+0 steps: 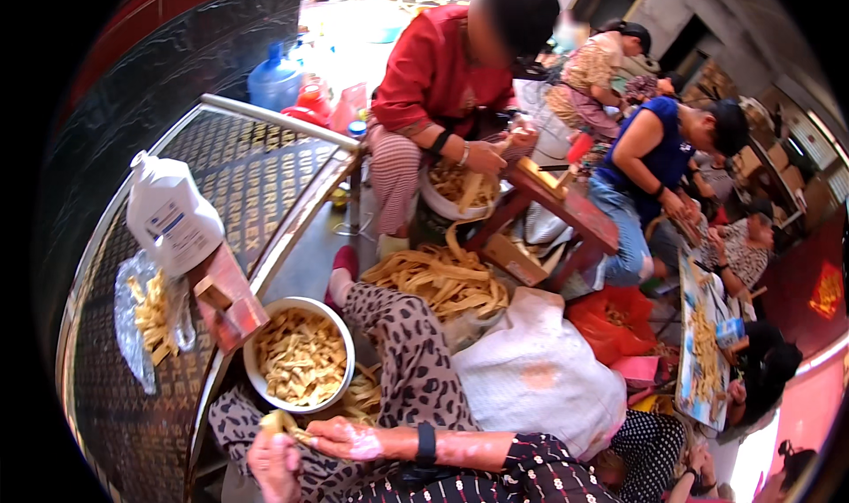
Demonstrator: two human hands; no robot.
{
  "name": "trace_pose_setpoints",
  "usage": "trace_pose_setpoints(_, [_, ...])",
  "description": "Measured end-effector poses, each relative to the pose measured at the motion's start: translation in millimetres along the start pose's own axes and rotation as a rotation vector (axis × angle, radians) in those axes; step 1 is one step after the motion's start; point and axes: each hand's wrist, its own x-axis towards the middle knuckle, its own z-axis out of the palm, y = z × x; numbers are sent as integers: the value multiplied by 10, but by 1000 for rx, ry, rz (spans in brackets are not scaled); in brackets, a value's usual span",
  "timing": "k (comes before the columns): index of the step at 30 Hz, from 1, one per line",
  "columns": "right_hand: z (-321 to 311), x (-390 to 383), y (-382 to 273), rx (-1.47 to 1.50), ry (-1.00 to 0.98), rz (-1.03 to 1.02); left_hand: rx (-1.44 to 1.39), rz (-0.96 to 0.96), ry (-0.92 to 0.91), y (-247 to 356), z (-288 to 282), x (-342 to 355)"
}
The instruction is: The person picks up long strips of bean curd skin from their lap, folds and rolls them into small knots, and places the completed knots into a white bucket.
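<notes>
My left hand point(272, 463) and my right hand point(340, 437) meet low in the view, over my leopard-print trousers, both closed on a pale yellow dried strip point(281, 422). A white bucket point(345, 353) heaped with short, crinkled yellow pieces stands just above my hands. Behind my right hand, more loose strips point(363, 388) lie beside the bucket. A dark band circles my right wrist.
A metal-edged table point(137, 220) holds a jug point(174, 213), wooden block point(225, 300) and bagged pieces point(155, 317). Ahead lie a strip heap point(433, 282), white sack point(539, 379) and red bag point(610, 317). Co-workers point(438, 79) sit ahead and rightward around benches point(584, 229).
</notes>
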Motion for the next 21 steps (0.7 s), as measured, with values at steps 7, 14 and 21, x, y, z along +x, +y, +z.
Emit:
trace_pose_setpoints(7, [37, 21, 77, 126, 105, -79, 796, 351, -289, -54, 147, 30])
trace_pose_setpoints(14, [-94, -113, -55, 564, -87, 69, 1003, 554, -357, 11, 234, -34])
trace_pose_setpoints(21, [-99, -81, -261, 405, -49, 169, 1155, 632, -336, 185, 284, -111])
